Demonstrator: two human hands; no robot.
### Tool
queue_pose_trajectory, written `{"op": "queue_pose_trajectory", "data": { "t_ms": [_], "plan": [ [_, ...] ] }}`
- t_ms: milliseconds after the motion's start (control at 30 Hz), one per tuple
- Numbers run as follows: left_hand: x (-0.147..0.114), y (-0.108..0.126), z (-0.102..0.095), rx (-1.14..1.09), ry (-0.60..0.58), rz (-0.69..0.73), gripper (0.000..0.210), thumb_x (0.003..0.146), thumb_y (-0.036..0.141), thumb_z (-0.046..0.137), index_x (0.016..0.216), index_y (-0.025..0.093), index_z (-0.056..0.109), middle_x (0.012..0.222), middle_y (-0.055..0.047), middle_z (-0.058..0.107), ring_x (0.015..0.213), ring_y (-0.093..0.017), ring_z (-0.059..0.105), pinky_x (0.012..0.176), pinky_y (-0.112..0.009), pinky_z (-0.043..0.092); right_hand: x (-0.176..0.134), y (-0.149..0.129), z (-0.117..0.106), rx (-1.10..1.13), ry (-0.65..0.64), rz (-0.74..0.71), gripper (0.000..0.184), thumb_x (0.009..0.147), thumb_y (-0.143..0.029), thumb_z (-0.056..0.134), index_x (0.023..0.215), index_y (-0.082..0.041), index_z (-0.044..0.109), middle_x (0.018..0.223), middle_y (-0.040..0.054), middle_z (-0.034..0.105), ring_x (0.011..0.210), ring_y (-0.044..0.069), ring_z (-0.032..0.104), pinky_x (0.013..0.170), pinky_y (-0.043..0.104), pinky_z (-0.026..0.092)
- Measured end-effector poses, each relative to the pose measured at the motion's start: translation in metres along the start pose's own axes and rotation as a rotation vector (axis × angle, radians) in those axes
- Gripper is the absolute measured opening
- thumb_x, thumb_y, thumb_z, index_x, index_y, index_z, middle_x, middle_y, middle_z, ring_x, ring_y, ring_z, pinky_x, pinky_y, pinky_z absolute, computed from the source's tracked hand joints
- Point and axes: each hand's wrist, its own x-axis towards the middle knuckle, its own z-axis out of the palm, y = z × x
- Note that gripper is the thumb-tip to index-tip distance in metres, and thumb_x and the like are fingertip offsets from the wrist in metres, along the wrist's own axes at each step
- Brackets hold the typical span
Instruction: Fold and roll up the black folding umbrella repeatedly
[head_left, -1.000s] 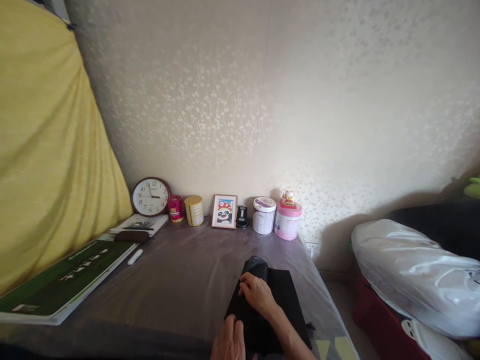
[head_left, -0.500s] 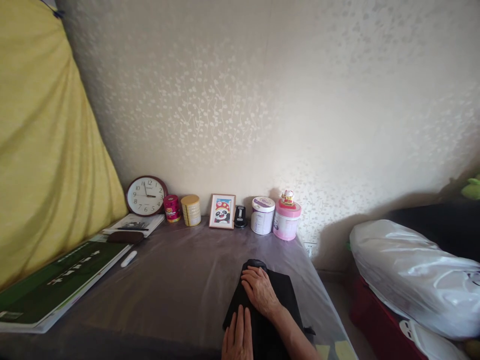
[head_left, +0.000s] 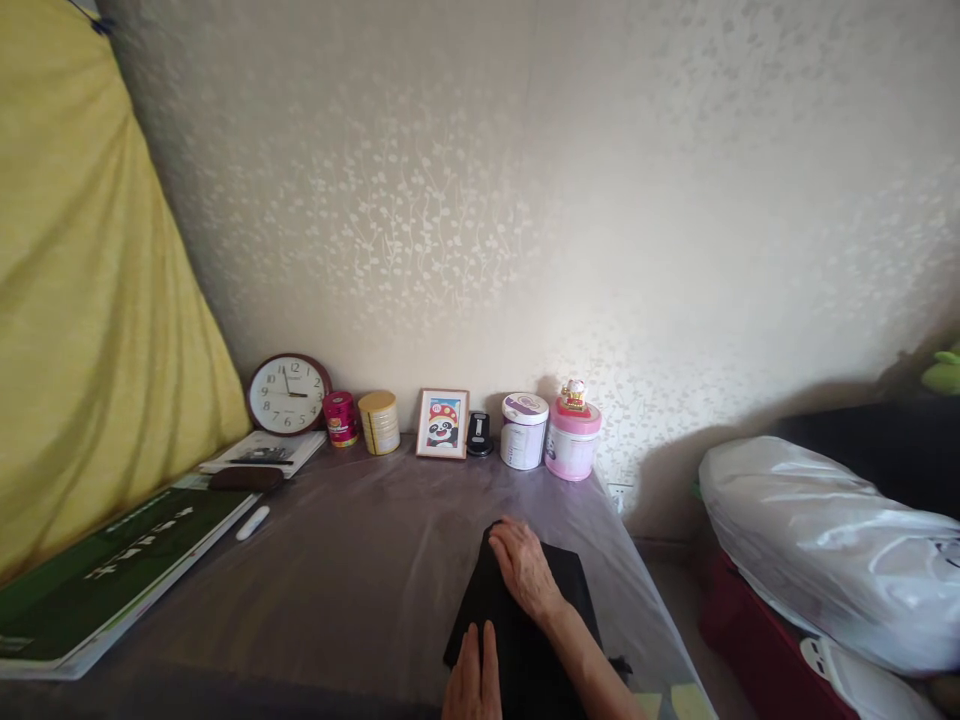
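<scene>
A folded black fabric item (head_left: 476,585) lies flat near the front right of the table; its exact kind does not show. My left hand (head_left: 474,675) rests on its near left part, fingers stretched out and close together, with the lower palm cut off by the frame. At the far end, my right hand (head_left: 525,568) is cupped over the fabric, its fingers bent down around the edge. What lies beneath the right fingers is hidden. A small strap-like bit of black fabric (head_left: 621,665) sticks out on the right side.
Along the wall stand a clock (head_left: 289,395), a red can (head_left: 341,420), a yellow can (head_left: 380,424), a framed panda picture (head_left: 442,425), a purple-white tub (head_left: 523,435) and a pink tub (head_left: 572,445). A green book (head_left: 112,570) lies left. A white plastic bag (head_left: 817,540) bulges beyond the table's right edge.
My right hand has slid forward and curled over the far end, covering the rolled black part that showed before. My left hand stays nearly in place, its fingers closer together.
</scene>
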Motion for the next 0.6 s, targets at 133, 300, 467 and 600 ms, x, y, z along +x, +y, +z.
{"op": "queue_pose_trajectory", "data": {
  "t_ms": [133,300,467,600],
  "plan": [
    [0.003,-0.004,0.002,0.038,-0.003,0.014,0.057,0.079,-0.001,0.025,0.133,0.017,0.031,0.140,-0.011,0.038,0.128,-0.022,0.038,0.104,-0.028,0.036,-0.023,-0.015,0.005,0.086,-0.115,-0.075,0.032,0.093,-0.025,0.035,0.093,-0.023,0.067,0.103,0.0017,0.067,0.120,0.018,0.045,0.107,0.039,0.023],
    [0.003,-0.007,-0.004,0.057,-0.085,0.046,0.067,0.073,-0.009,0.015,0.135,0.014,0.024,0.144,-0.010,0.030,0.132,-0.018,0.029,0.107,-0.026,0.032,-0.002,0.005,0.014,-0.001,-0.007,0.034,0.031,0.089,-0.017,0.037,0.102,-0.019,0.064,0.118,0.0056,0.061,0.121,0.020,0.044,0.105,0.041,0.027],
    [0.000,-0.005,-0.009,0.024,-0.103,0.030,0.070,0.071,-0.009,0.016,0.137,0.015,0.018,0.146,-0.007,0.024,0.134,-0.016,0.024,0.107,-0.029,0.032,-0.012,0.042,-0.007,-0.119,0.227,0.291,0.031,0.084,-0.023,0.042,0.110,-0.013,0.057,0.119,0.0146,0.058,0.112,0.025,0.051,0.096,0.039,0.038],
    [-0.006,0.000,-0.016,0.020,-0.126,0.040,0.076,0.066,-0.011,0.019,0.138,0.011,0.011,0.148,-0.009,0.016,0.136,-0.018,0.019,0.108,-0.030,0.030,-0.057,0.066,-0.035,-0.160,0.302,0.536,0.035,0.082,-0.034,0.043,0.108,-0.013,0.056,0.109,0.0155,0.061,0.105,0.027,0.055,0.091,0.039,0.041]
  ]
}}
